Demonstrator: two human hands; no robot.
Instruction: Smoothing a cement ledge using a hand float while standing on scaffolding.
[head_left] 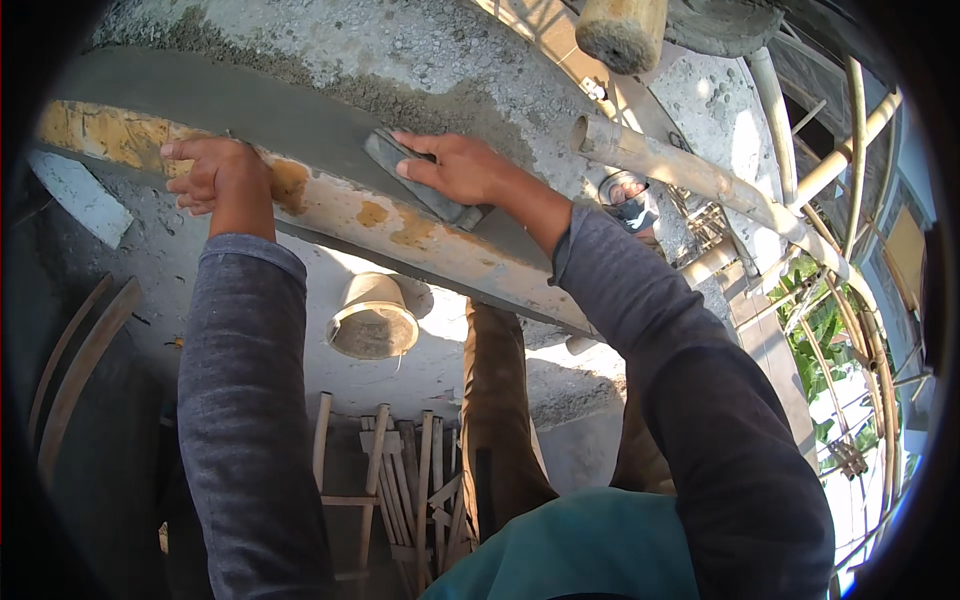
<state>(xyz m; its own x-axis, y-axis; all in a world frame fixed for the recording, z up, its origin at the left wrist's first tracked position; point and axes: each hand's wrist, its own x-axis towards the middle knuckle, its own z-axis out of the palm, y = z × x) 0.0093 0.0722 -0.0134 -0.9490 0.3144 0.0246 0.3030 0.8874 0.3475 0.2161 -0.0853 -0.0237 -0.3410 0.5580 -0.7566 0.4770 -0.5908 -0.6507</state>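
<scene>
Grey and flat, the float [418,190] lies on a band of smooth mortar [270,105] along the near edge of the rough concrete [450,45], just behind a long stained board [345,208]. My right grip [455,168] grasps it from above; any handle is hidden beneath the palm. If I let it tilt, its edge could gouge the mortar; too much pressure near the board could squeeze material over the edge. My left grip [222,172] is against the board, fingers half-bent; I cannot tell whether it clasps or merely leans. Should the board be loosely fixed, a shove there could shift it and crack the mortar beside it. Below, a bucket [372,290] could catch drips. Rightward, a thick pole [690,170] might knock my forearm if a stroke runs wide.
</scene>
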